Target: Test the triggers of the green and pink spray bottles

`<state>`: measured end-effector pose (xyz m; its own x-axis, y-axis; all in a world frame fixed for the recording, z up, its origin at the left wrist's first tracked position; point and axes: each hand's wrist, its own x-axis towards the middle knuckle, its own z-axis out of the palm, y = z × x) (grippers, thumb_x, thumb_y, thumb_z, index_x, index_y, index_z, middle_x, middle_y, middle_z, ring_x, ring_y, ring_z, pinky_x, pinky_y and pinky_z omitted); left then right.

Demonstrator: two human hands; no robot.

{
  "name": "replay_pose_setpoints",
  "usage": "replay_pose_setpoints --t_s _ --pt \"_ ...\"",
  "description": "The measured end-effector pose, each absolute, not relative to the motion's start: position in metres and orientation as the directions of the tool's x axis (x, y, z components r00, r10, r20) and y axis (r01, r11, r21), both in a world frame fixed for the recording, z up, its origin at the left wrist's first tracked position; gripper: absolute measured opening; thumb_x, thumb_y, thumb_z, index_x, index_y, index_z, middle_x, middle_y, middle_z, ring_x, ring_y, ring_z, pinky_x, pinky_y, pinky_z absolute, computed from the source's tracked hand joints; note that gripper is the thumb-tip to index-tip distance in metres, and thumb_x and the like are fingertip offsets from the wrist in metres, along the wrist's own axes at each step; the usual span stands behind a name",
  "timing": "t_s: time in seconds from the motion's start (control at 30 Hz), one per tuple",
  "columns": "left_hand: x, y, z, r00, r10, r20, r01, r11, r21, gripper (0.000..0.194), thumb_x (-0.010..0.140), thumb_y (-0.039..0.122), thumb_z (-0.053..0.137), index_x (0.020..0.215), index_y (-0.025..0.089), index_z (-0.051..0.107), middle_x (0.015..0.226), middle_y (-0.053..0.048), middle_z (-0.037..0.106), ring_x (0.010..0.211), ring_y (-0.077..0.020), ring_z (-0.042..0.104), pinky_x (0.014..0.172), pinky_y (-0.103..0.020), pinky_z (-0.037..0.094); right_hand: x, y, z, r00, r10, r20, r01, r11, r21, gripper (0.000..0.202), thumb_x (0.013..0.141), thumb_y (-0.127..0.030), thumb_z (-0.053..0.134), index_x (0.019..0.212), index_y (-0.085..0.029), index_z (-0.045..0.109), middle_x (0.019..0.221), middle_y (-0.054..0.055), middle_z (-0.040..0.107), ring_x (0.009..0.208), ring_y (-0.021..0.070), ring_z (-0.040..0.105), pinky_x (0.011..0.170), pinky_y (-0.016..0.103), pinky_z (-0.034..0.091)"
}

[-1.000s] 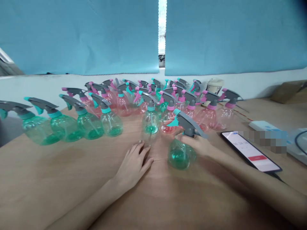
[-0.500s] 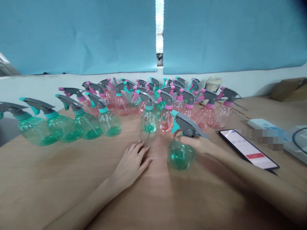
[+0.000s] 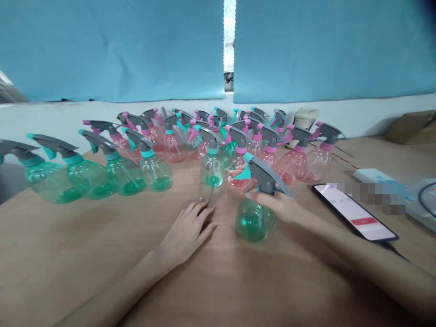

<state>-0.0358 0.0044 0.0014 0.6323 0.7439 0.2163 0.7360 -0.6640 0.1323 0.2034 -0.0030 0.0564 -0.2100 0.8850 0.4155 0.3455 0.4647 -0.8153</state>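
My right hand is closed round the neck of a green spray bottle with a grey and teal trigger head; its index finger reaches forward near the trigger. A little green liquid lies in the bottle's base. My left hand rests on the wooden table with its fingers apart, holding nothing. Just beyond it stands another green spray bottle with a teal collar. A pink spray bottle stands behind the held one, partly hidden by my right hand.
Several green spray bottles form a row at the left. Pink and green bottles crowd the back by the wall. At the right lie a phone with a timer, a white power strip, a paper cup and a cardboard box.
The index finger of my right hand has shifted near the trigger, and the held bottle has moved very slightly. My left hand stays where it was. The view has shifted a little.
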Motion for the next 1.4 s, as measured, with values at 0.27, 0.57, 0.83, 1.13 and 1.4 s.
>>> replay_pose_setpoints --t_s 0.27,0.57,0.83,1.13,1.4 --pt "-0.037 0.005 -0.001 0.634 0.745 0.206 0.739 -0.662 0.121 0.039 0.091 0.042 0.038 0.12 0.018 0.048 0.125 -0.009 0.048 0.12 -0.025 0.037 0.098 -0.041 0.031 0.2 -0.006 0.057 -0.225 0.888 0.401 0.286 0.453 -0.844 0.007 0.07 -0.018 0.05 0.075 -0.023 0.051 0.073 -0.003 0.051 0.064 0.0109 0.051 0.063 0.023 0.043" --pt "-0.036 0.005 0.001 0.637 0.746 0.193 0.742 -0.661 0.108 0.04 0.091 0.042 0.038 0.119 0.016 0.049 0.124 -0.011 0.048 0.119 -0.0248 0.038 0.098 -0.04 0.032 0.192 -0.008 0.053 -0.029 0.867 0.497 0.388 0.468 -0.794 0.039 0.064 -0.009 0.049 0.099 -0.027 0.047 0.062 -0.006 0.034 0.05 0.0091 0.026 0.047 0.023 0.028" --pt "-0.037 0.005 0.0 0.636 0.747 0.194 0.746 -0.659 0.093 0.04 0.091 0.043 0.038 0.12 0.016 0.048 0.125 -0.01 0.048 0.119 -0.0244 0.037 0.097 -0.039 0.033 0.192 -0.006 0.051 -0.029 0.855 0.517 0.359 0.492 -0.793 0.041 0.065 -0.009 0.051 0.103 -0.026 0.047 0.065 -0.006 0.037 0.05 0.0084 0.025 0.045 0.024 0.024" --pt "-0.037 0.004 -0.001 0.636 0.746 0.195 0.748 -0.659 0.083 0.04 0.092 0.043 0.037 0.121 0.017 0.047 0.125 -0.009 0.048 0.12 -0.0241 0.036 0.098 -0.04 0.032 0.194 -0.006 0.055 -0.115 0.871 0.478 0.303 0.489 -0.818 0.021 0.068 -0.011 0.05 0.083 -0.023 0.044 0.061 -0.008 0.037 0.048 0.007 0.03 0.046 0.022 0.027" --pt "-0.037 0.005 -0.001 0.642 0.74 0.2 0.742 -0.665 0.08 0.04 0.092 0.043 0.036 0.121 0.018 0.047 0.125 -0.009 0.048 0.119 -0.0248 0.037 0.097 -0.041 0.033 0.194 -0.006 0.056 -0.115 0.873 0.474 0.311 0.485 -0.817 0.019 0.068 -0.014 0.051 0.083 -0.023 0.045 0.062 -0.008 0.04 0.047 0.0064 0.031 0.045 0.022 0.028"
